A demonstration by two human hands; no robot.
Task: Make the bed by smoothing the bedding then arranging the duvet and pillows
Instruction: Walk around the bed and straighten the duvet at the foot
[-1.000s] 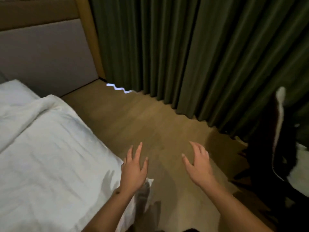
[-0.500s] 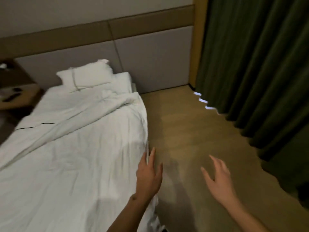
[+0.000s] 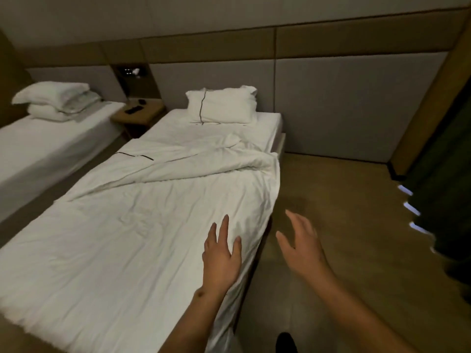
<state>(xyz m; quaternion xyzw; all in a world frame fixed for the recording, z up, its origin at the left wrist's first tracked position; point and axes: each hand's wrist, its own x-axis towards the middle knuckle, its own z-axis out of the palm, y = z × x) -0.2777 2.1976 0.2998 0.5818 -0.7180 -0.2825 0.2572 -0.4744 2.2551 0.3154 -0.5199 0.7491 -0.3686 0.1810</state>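
A single bed [image 3: 276, 124] runs from the padded headboard toward me. A white duvet [image 3: 122, 238] covers most of it, wrinkled, with its top edge bunched in a fold across the bed. One white pillow [image 3: 224, 105] with a dark stripe leans at the head. My left hand [image 3: 221, 256] hovers with fingers spread over the duvet's right edge; I cannot tell whether it touches. My right hand [image 3: 300, 240] is open above the floor beside the bed, holding nothing.
A second bed [image 3: 38, 143] with stacked pillows [image 3: 56, 100] stands at the left. Between the beds is a wooden nightstand [image 3: 137, 114] with a remote. Wooden floor [image 3: 344, 225] lies right of the bed, bounded by dark green curtains [image 3: 448, 200].
My view has swung left from the curtains and floor to the whole bed. Both hands stay open and have moved toward the bed's right edge.
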